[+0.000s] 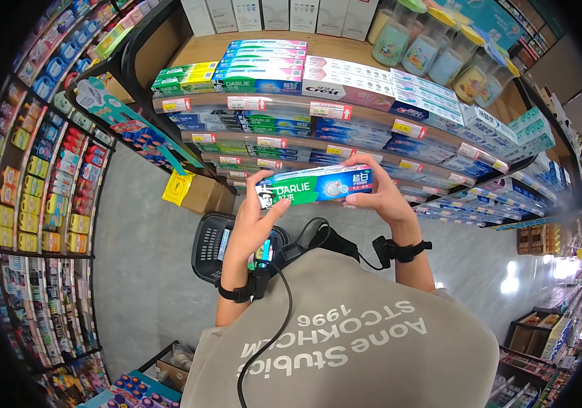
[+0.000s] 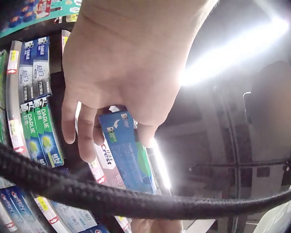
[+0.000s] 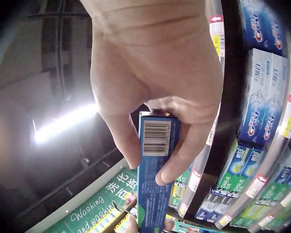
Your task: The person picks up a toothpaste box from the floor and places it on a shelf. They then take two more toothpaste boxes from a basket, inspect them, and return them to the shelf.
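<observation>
While the head view shows the printed front of a long, glossy blue-and-green cardboard DARLIE box, the right wrist view shows a barcode on one of its blue faces. The box is held up level in front of the lower shelves, between the left hand and the right hand; each grip is narrow, fingers and thumb pinching one end. The left wrist view adds a thick black cable with a woven texture, crossing in front of the box. Stacked toothpaste boxes fill the wooden top shelf beside clear, round jars with coloured lids, whose contents have printed patterns. Below, on the smooth grey floor, a black plastic basket with slotted walls contains a pale, blue-marked item, too small to identify.
</observation>
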### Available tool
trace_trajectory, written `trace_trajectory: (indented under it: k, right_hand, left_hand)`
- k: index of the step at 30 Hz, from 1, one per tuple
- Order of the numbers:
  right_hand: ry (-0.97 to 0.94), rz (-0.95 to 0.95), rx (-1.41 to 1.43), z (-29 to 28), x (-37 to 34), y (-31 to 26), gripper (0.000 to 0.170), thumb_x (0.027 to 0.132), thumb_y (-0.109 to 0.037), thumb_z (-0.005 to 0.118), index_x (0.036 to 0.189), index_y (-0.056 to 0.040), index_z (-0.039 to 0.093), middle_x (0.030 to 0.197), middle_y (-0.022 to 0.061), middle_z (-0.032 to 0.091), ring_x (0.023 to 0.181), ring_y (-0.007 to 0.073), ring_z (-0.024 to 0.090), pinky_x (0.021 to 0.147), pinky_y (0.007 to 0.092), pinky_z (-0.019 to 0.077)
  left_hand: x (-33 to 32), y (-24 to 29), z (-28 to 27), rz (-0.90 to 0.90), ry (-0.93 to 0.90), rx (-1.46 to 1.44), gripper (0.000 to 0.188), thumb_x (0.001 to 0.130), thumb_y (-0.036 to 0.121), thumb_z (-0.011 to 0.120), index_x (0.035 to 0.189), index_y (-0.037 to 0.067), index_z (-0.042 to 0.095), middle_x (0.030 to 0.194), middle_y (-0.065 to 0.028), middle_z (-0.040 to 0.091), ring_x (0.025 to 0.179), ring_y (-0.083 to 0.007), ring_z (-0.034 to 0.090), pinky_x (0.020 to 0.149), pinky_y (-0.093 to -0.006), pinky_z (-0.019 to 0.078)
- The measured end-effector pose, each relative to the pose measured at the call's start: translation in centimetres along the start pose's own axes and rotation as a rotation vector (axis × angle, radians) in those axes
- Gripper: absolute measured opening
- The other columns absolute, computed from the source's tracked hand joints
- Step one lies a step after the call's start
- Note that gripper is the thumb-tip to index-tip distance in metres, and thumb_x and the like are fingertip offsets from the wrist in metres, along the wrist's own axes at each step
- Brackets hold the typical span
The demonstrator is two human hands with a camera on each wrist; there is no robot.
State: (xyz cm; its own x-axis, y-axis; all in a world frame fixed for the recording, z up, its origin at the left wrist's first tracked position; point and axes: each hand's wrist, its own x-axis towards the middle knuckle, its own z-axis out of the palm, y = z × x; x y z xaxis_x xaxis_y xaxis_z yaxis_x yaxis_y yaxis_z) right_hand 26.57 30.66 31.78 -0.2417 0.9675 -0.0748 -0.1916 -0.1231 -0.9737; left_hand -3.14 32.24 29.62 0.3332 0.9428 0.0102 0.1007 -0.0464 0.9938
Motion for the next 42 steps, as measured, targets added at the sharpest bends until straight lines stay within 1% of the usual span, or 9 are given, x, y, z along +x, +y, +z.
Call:
trace_trajectory:
  k: [7, 10, 13, 16, 25, 34, 37, 40, 42]
  right_hand:
    - [0.006, -0.012, 0.007, 0.4, -0.3, -0.1, 0.065, 0.079, -0.004, 0.088, 0.133, -0.0099, 0.053, 0.119, 0.0053, 0.062, 0.102, 0.0157, 0.068, 0.086, 0.0303, 0.0595]
    - [-0.006, -0.036, 0.006, 0.5, 0.0, 0.4, 0.065, 0.078, -0.003, 0.088, 0.133, -0.0105, 0.053, 0.118, 0.0047, 0.062, 0.103, 0.0147, 0.067, 0.086, 0.0298, 0.0590]
    - [-0.031, 0.042, 0.051, 0.8, 0.0, 0.0, 0.065, 0.079, -0.003, 0.088, 0.133, -0.0110, 0.054, 0.120, 0.0037, 0.060, 0.104, 0.0130, 0.065, 0.087, 0.0296, 0.0585]
    - [-0.039, 0.011, 0.033, 1.0, 0.3, 0.1, 0.064, 0.079, -0.001, 0.087, 0.133, -0.0111, 0.053, 0.120, 0.0034, 0.059, 0.105, 0.0127, 0.065, 0.088, 0.0296, 0.0582]
    - [-0.068, -0.007, 0.005, 1.0, 0.9, 0.3, 0.063, 0.079, 0.001, 0.086, 0.133, -0.0102, 0.053, 0.129, 0.0049, 0.054, 0.106, 0.0172, 0.068, 0.090, 0.0305, 0.0588]
    - [-0.045, -0.011, -0.012, 1.0, 0.9, 0.4, 0.064, 0.079, -0.001, 0.087, 0.132, -0.0101, 0.053, 0.127, 0.0064, 0.056, 0.103, 0.0183, 0.069, 0.086, 0.0311, 0.0604]
    - [-0.049, -0.006, 0.000, 1.0, 0.8, 0.3, 0.064, 0.079, 0.001, 0.086, 0.132, -0.0102, 0.052, 0.125, 0.0078, 0.058, 0.097, 0.0169, 0.069, 0.076, 0.0299, 0.0602]
    - [-0.047, 0.013, 0.031, 0.9, 0.7, 0.3, 0.065, 0.079, 0.001, 0.086, 0.132, -0.0106, 0.052, 0.124, 0.0073, 0.059, 0.095, 0.0164, 0.069, 0.073, 0.0291, 0.0588]
    - [-0.051, 0.012, 0.028, 0.8, 0.7, 0.3, 0.064, 0.080, -0.001, 0.087, 0.133, -0.0104, 0.052, 0.123, 0.0068, 0.059, 0.100, 0.0171, 0.069, 0.080, 0.0298, 0.0603]
  left_hand:
    - [0.1, -0.9, -0.3, 0.102, -0.001, 0.067, 0.059, 0.098, 0.012, 0.071, 0.146, 0.008, 0.038, 0.123, -0.0101, 0.060, 0.103, -0.0152, 0.062, 0.082, -0.0311, 0.0575]
    - [-0.1, -0.9, -0.6, 0.092, 0.009, 0.070, 0.060, 0.098, 0.014, 0.072, 0.146, 0.007, 0.038, 0.123, -0.0103, 0.060, 0.103, -0.0150, 0.062, 0.083, -0.0310, 0.0570]
    - [-0.4, -0.9, -0.9, 0.085, 0.029, 0.100, 0.060, 0.098, 0.016, 0.072, 0.147, 0.007, 0.038, 0.123, -0.0099, 0.060, 0.102, -0.0146, 0.062, 0.083, -0.0306, 0.0566]
    - [-0.5, -1.0, -1.1, 0.098, 0.041, 0.088, 0.060, 0.098, 0.017, 0.072, 0.147, 0.007, 0.038, 0.122, -0.0096, 0.061, 0.101, -0.0143, 0.062, 0.083, -0.0304, 0.0560]
    - [-0.7, -0.8, -1.3, 0.087, 0.066, 0.086, 0.059, 0.098, 0.015, 0.072, 0.146, 0.007, 0.039, 0.118, -0.0084, 0.061, 0.096, -0.0134, 0.062, 0.084, -0.0300, 0.0545]
    - [-0.6, -0.7, -1.0, 0.076, 0.062, 0.069, 0.058, 0.098, 0.016, 0.072, 0.145, 0.007, 0.040, 0.122, -0.0095, 0.060, 0.098, -0.0140, 0.062, 0.085, -0.0301, 0.0546]
    - [-0.6, -0.5, -0.9, 0.059, 0.073, 0.082, 0.062, 0.097, 0.029, 0.074, 0.144, 0.006, 0.041, 0.122, -0.0213, 0.067, 0.114, -0.0317, 0.066, 0.101, -0.0400, 0.0484]
    - [-0.5, -0.7, -0.8, 0.076, 0.082, 0.094, 0.062, 0.097, 0.029, 0.074, 0.144, 0.006, 0.041, 0.122, -0.0215, 0.067, 0.114, -0.0325, 0.066, 0.101, -0.0403, 0.0481]
    - [-0.4, -0.9, -0.8, 0.069, 0.078, 0.074, 0.062, 0.097, 0.029, 0.074, 0.144, 0.006, 0.041, 0.123, -0.0212, 0.067, 0.115, -0.0317, 0.066, 0.101, -0.0400, 0.0482]
